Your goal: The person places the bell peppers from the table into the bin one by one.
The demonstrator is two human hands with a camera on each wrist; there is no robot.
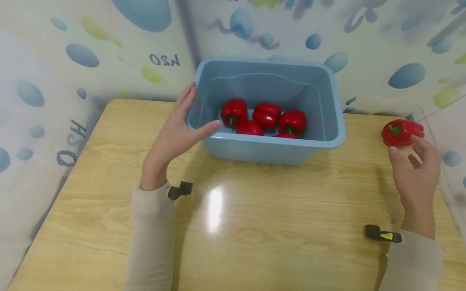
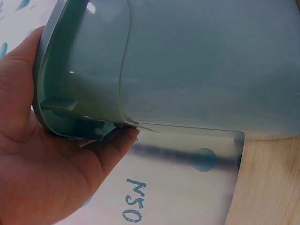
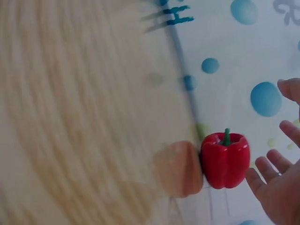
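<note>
A light blue plastic bin (image 1: 251, 151) stands at the back of the table with several red bell peppers (image 1: 267, 115) inside. My left hand (image 1: 176, 129) grips its left front corner, the thumb over the rim and the fingers along the outside wall. In the left wrist view, fingertips (image 2: 129, 140) press under the rim of the bin (image 2: 197, 70). One more red bell pepper (image 1: 398, 132), with a green stem, lies on its side at the table's back right corner. My right hand (image 1: 418, 173) is just in front of it, fingers spread and holding nothing; contact is unclear.
The wooden table (image 1: 276, 226) meets a wall (image 1: 120, 52) painted with blue and green spots at the back and left. Another wall (image 1: 451, 137) rises close on the right, beside the lone pepper. Small black cameras (image 1: 382, 234) sit on both wrists.
</note>
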